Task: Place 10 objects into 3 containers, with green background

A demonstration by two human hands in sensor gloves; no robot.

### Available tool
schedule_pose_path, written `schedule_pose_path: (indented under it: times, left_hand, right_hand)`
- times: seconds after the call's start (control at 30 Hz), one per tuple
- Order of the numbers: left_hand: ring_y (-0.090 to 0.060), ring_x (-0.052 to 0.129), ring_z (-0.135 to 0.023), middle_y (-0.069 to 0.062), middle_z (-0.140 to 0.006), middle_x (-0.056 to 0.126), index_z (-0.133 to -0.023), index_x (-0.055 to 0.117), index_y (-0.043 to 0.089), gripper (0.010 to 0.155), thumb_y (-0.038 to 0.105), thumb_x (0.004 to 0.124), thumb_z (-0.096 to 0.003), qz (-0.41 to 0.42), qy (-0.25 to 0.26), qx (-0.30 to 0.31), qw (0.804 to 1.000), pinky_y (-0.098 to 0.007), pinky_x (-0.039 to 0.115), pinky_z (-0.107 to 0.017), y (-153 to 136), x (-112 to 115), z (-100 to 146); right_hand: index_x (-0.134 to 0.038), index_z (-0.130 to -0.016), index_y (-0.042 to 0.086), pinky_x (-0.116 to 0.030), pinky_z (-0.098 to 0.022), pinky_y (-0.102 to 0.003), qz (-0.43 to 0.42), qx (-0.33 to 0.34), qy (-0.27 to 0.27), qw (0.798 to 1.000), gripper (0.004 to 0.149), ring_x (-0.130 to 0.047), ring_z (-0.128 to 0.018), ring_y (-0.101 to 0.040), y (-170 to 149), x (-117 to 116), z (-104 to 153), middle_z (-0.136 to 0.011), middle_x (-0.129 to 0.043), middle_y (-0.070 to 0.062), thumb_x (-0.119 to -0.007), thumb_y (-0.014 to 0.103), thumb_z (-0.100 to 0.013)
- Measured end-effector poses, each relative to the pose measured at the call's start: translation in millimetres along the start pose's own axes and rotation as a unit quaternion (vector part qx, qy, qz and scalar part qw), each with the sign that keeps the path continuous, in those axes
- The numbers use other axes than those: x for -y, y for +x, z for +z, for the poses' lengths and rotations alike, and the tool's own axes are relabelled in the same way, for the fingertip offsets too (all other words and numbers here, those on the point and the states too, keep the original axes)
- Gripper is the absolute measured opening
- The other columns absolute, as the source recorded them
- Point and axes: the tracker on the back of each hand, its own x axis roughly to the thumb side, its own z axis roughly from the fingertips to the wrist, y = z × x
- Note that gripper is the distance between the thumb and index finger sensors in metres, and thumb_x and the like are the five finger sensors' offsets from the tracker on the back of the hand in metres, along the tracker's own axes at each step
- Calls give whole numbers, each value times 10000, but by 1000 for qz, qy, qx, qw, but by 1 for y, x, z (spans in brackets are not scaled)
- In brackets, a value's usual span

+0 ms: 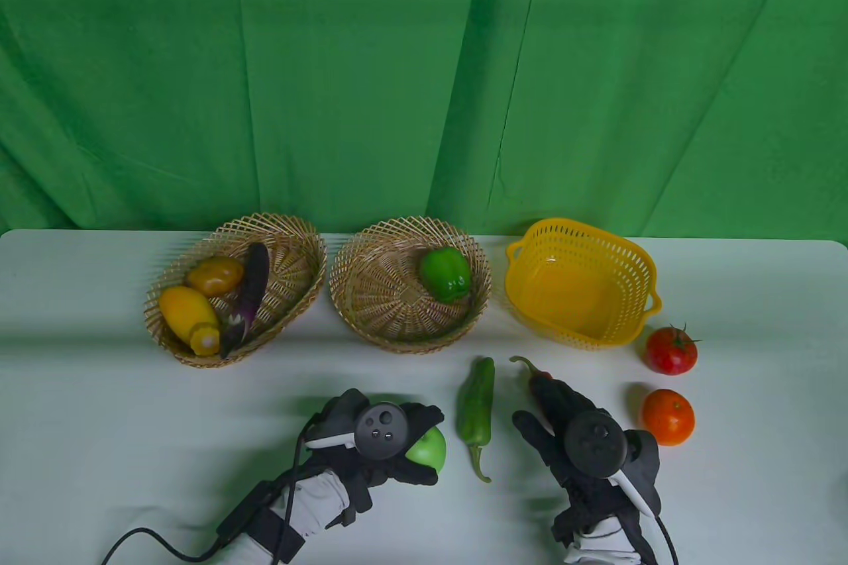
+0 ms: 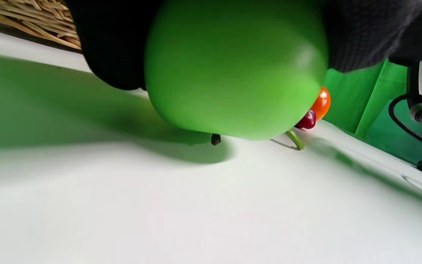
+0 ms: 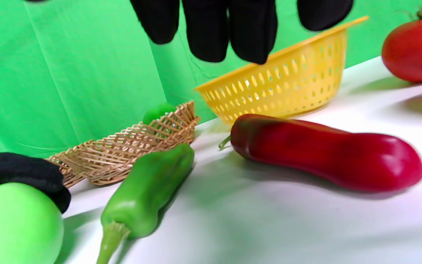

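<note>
Apple (image 1: 429, 448), smooth, round, green: your left hand (image 1: 381, 436) grips it; your right hand (image 1: 583, 436) hovers spread above the glossy red pepper (image 3: 324, 157).

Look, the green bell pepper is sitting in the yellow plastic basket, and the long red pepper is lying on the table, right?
Not quite. The table view shows the green bell pepper sitting in the middle wicker basket, not the yellow plastic basket, which holds nothing visible. The long red pepper does lie on the table.
</note>
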Motion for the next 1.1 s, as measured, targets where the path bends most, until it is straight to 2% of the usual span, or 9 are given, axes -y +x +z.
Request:
schedule_pose_path:
  times: [0.3,0.7,0.9,1.1]
  left_hand:
    - [-432,869,-909,-237,-1106,674,-1154,478,160,942,694,761,-431,6,33,-19,999,-460,836,-599,-4,-31,0]
    - [-431,858,-916,-235,-1109,664,-1153,471,164,941,694,757,-430,-4,136,-86,987,-458,831,-604,-21,-94,-19]
    - [-431,852,-920,-235,-1109,659,-1153,465,165,941,693,755,-430,-18,169,-123,978,-458,828,-608,-31,-109,-33]
    - [-431,843,-925,-232,-1113,648,-1151,457,165,940,690,754,-430,-40,189,-170,966,-460,823,-613,-42,-115,-54]
  right_hand:
    - [-499,-1158,247,-445,-749,-733,-3,4,-2,1000,769,-614,-1052,-472,0,0,0,-1193,-606,-157,-505,694,-533]
    - [-500,-1157,246,-446,-749,-733,-1,6,-2,1000,770,-614,-1051,-473,1,-2,1,-1192,-607,-160,-506,694,-532]
    - [-499,-1158,245,-444,-748,-733,-3,6,-4,1000,770,-612,-1052,-472,1,-1,1,-1193,-605,-158,-506,694,-532]
    - [-498,-1158,245,-445,-748,-734,-2,5,-6,1000,770,-614,-1052,-472,1,-1,1,-1193,-606,-157,-506,694,-532]
